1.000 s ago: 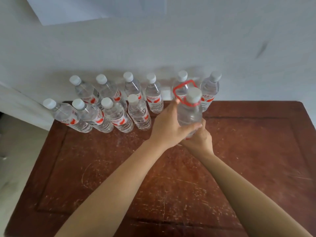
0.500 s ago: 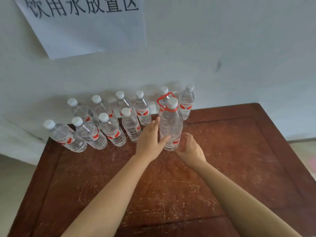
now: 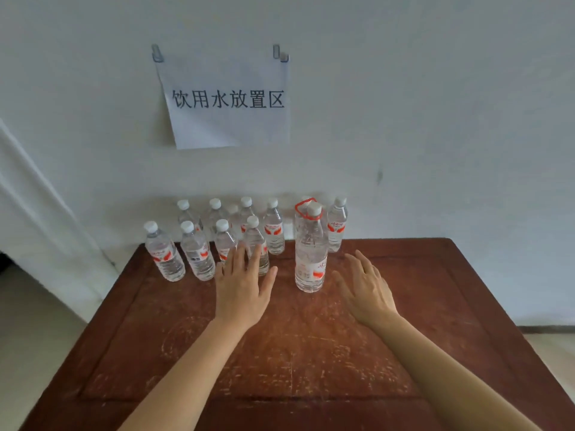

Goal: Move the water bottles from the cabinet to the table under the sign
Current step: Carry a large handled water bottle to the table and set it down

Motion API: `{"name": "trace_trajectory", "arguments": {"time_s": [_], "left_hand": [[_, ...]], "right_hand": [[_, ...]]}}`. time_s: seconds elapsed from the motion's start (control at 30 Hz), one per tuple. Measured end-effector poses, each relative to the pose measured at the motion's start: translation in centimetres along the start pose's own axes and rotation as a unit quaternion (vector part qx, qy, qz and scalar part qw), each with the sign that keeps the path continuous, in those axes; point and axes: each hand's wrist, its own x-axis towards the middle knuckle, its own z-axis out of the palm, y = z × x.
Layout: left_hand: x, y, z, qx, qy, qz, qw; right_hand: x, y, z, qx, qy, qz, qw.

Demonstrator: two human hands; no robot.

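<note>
A clear large bottle [image 3: 310, 253] with a red carry ring is standing upright on the table [image 3: 420, 306]; both hands, left [image 3: 242, 286] and right [image 3: 364, 290], are hovering spread, flanking it, bare wood lying beyond the right one.

Small bottle [image 3: 254, 234] partly behind left hand [image 3: 242, 287]

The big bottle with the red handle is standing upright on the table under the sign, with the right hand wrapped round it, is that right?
Not quite: the head view shows the right hand open beside the big bottle, fingers spread, not wrapped round it. The bottle does stand upright on the table under the sign.
</note>
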Motion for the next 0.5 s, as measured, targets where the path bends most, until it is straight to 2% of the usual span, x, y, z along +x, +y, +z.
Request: {"name": "trace_trajectory", "arguments": {"time_s": [0.07,0.3,0.5], "left_hand": [[-3.5,1.1,-2.2,0.030,0.038,-0.021,0.999],[-16.1,4.2,-5.8,0.082,0.048,-0.107,0.990],[-25.7,2.8,-14.3,0.133,0.115,-0.172,0.969]], "right_hand": [[-1.8,-0.2,-1.0,0.021,0.005,-0.051,0.998],[-8.8,-1.1,-0.5,0.073,-0.003,-0.158,0.985],[-16.7,-8.5,-0.7,0.133,-0.022,-0.259,0.956]]}}
